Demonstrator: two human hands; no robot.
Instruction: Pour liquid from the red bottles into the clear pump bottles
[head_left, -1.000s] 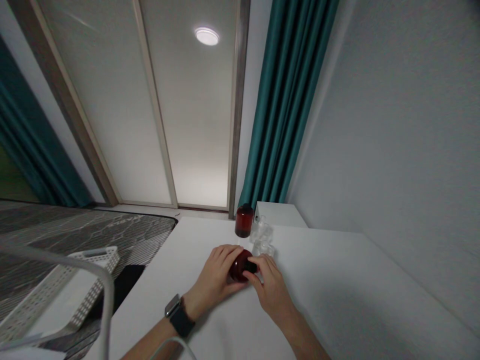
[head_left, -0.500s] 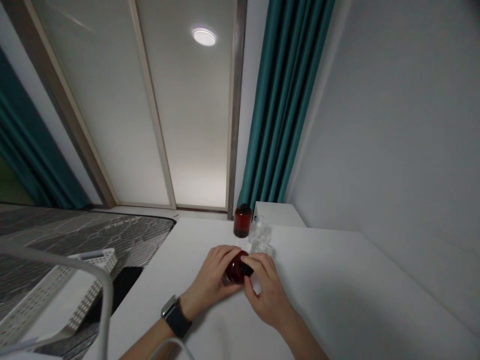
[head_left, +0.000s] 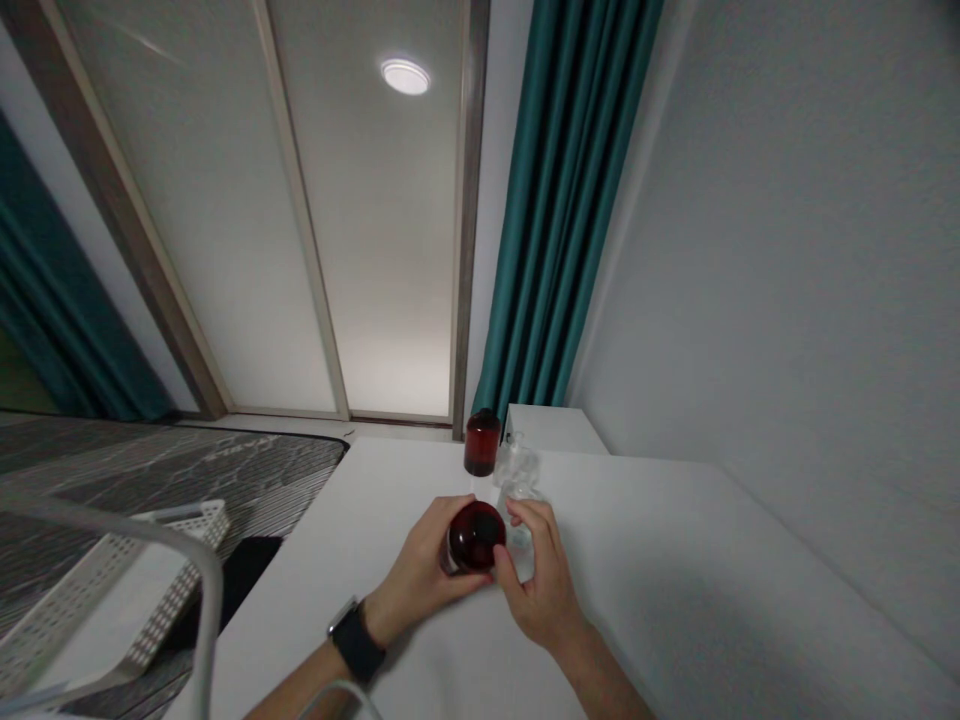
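My left hand [head_left: 420,575] is wrapped round a small dark red bottle [head_left: 472,537] and holds it just above the white table [head_left: 675,600], its round end tilted towards me. My right hand [head_left: 536,585] is curled against the bottle's right side, thumb touching it. Its fingers close on something pale and clear that I cannot make out. A black watch [head_left: 356,640] sits on my left wrist. Behind my hands stand a second red bottle [head_left: 481,445] with a dark cap and a cluster of clear plastic bottles [head_left: 517,468].
A white box [head_left: 559,430] stands at the table's far edge by the teal curtain [head_left: 570,200]. A white perforated basket [head_left: 112,590] and a white rail [head_left: 150,540] are at the lower left, over a grey patterned mat [head_left: 187,470]. A wall runs along the right.
The red bottle has been lifted and tipped so its round end faces me. My right hand left the bottle's black cap end and now curls lower, beside the bottle.
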